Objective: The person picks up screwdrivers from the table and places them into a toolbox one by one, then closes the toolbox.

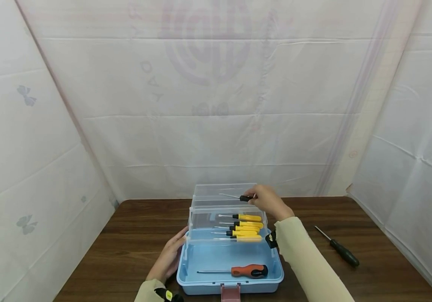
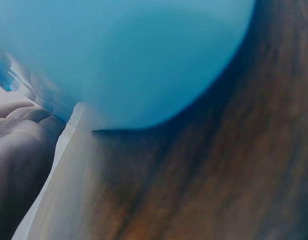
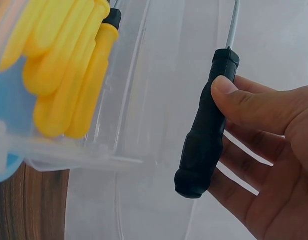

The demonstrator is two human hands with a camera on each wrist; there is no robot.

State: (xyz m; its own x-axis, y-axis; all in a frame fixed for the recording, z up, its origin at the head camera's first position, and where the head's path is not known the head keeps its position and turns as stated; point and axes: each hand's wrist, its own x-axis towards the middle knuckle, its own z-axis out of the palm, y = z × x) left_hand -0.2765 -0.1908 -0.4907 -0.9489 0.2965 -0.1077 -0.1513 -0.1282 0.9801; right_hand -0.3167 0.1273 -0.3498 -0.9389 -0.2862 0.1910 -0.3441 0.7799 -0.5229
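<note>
My right hand pinches a black-handled screwdriver by its handle, thumb on one side and fingers behind. The screwdriver is over the clear lid at the back, its shaft pointing left. My left hand rests along the left side of a blue toolbox, fingers stretched out against its wall. Several yellow-handled screwdrivers lie side by side in the clear raised tray. An orange-and-black screwdriver lies in the blue base, its shaft also to the left.
A dark green screwdriver lies on the brown wooden table, right of the toolbox. A pink latch hangs at the box front. White sheeting stands behind the table and on both sides.
</note>
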